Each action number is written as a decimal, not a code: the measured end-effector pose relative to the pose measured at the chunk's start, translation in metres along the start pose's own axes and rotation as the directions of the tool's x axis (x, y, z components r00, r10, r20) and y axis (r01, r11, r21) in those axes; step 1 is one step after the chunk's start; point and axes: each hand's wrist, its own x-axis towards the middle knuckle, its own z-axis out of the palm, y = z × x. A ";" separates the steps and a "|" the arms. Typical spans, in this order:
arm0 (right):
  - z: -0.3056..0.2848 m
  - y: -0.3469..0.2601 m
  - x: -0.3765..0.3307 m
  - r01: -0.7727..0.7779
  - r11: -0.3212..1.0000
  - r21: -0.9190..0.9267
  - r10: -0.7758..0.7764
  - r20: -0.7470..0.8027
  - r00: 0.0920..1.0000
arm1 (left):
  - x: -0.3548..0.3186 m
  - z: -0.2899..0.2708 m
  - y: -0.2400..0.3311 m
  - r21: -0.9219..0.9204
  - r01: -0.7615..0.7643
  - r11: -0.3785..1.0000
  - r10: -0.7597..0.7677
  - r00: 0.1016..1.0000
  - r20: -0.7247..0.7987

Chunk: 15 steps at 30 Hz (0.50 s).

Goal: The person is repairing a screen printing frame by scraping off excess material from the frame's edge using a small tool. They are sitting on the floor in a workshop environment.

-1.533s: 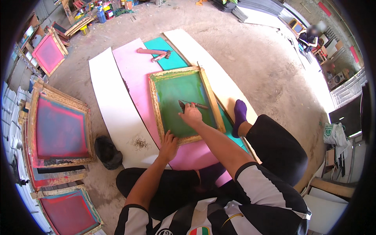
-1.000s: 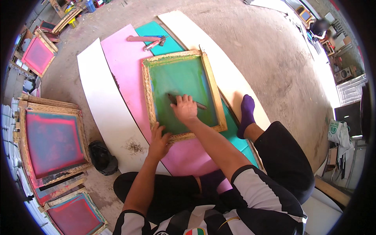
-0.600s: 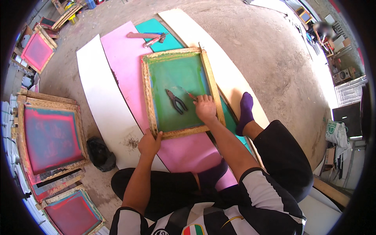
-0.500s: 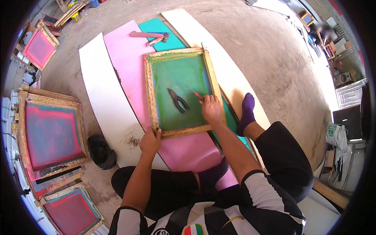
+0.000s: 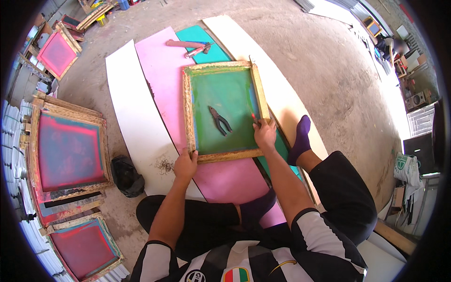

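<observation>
A wooden screen-printing frame [image 5: 189,117] with green mesh [image 5: 225,94] lies flat in front of me. Its near left corner is gripped by my left hand [image 5: 186,164], fingers closed on the wood. My right hand [image 5: 265,134] is at the right rail, closed around a thin screwdriver [image 5: 253,115] with a red and black handle. The screwdriver's shaft points away from me, close to the inner edge of that rail; its tip is hard to make out. Black-handled pliers [image 5: 220,121] rest on the mesh.
Pink [image 5: 162,80], teal [image 5: 190,34] and white boards [image 5: 127,89] lie under and around the frame. Beyond it sit a hammer [image 5: 181,43] and a red-handled tool [image 5: 197,50]. More screen frames [image 5: 105,155] and a black bag [image 5: 127,176] are at left. My socked foot [image 5: 300,138] is at right.
My right hand has moved right, from over the mesh to the right rail. The screwdriver has swung from pointing up-left to pointing nearly straight away. The whole view has shifted slightly.
</observation>
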 end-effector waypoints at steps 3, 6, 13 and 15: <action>-0.003 0.001 -0.019 -0.067 0.998 -0.019 0.067 -0.028 0.997 | 0.002 -0.006 -0.002 -0.023 -0.038 0.999 0.037 0.999 -0.021; -0.005 0.016 -0.036 -0.098 0.994 0.039 0.100 -0.048 0.994 | 0.005 -0.011 -0.002 -0.058 -0.094 0.994 0.091 0.994 -0.059; -0.018 0.020 -0.076 -0.167 0.977 0.133 0.170 -0.013 0.985 | 0.010 -0.006 -0.007 -0.108 -0.110 0.988 0.083 0.970 -0.230; -0.015 0.025 -0.084 -0.148 0.981 0.129 0.149 -0.005 0.989 | 0.017 -0.007 -0.019 -0.260 -0.126 0.957 0.073 0.976 -0.206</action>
